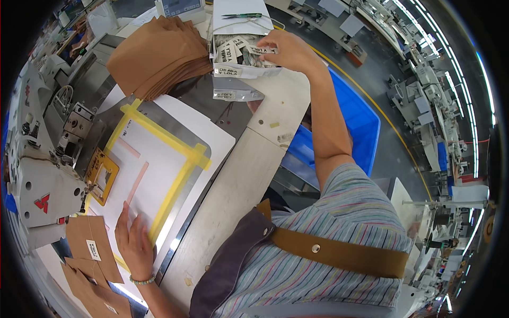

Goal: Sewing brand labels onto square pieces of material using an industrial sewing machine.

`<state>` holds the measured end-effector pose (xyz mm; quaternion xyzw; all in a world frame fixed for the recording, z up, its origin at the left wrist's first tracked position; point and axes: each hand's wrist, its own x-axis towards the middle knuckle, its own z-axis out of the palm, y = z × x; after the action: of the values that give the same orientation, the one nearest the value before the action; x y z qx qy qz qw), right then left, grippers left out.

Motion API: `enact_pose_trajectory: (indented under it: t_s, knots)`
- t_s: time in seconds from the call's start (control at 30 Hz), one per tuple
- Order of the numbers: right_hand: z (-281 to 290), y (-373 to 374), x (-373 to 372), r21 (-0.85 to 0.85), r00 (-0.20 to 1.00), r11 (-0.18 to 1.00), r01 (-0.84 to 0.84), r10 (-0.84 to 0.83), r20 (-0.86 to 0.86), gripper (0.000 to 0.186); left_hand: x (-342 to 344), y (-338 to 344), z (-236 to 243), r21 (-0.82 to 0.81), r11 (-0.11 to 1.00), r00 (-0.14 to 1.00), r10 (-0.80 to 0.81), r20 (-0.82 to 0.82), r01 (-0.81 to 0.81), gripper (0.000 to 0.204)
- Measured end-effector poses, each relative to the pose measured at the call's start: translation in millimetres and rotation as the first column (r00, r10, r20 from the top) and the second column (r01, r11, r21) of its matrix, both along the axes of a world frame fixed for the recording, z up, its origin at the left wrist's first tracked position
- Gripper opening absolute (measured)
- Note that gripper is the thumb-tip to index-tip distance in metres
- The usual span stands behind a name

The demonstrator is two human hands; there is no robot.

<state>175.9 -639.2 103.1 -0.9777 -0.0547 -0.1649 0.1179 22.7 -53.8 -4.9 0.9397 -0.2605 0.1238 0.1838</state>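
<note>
My right hand reaches into an open box of white printed fabric labels at the top middle. Its thumb and fingers close around one label near the box's right side. Lower left, my left hand rests with fingers stretched out, holding nothing, over a white sewing template edged with yellow tape. Beside that hand lie brown fabric pieces, with a label showing on the upper one.
A sewing machine with a yellow-framed presser plate stands at the left. Brown panels are stacked at the back. A green pen and string lie behind the labels. A blue bin sits beyond my right arm.
</note>
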Motion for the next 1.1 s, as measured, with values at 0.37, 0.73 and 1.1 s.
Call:
enact_pose_trajectory:
  t_s: [0.37, 0.73, 1.1]
  knots:
    - [7.5, 52.5, 15.7, -0.154, 0.938, 0.976, 0.157, -0.099, 0.331, 0.022, -1.2, 1.5, 1.3, -0.09, 0.995, 0.997, 0.039, -0.066, -0.045, 0.026]
    - [7.5, 63.5, 13.6, -0.224, 0.963, 0.974, 0.046, 0.016, 0.269, 0.02, -0.6, 1.3, 2.1, -0.1, 0.995, 0.999, 0.008, -0.044, -0.012, 0.026]
    - [4.3, 61.3, 19.4, -0.325, 0.946, 0.945, -0.036, 0.138, 0.294, 0.019, -0.8, 1.9, 1.1, -0.098, 0.995, 0.999, -0.001, -0.033, -0.003, 0.028]
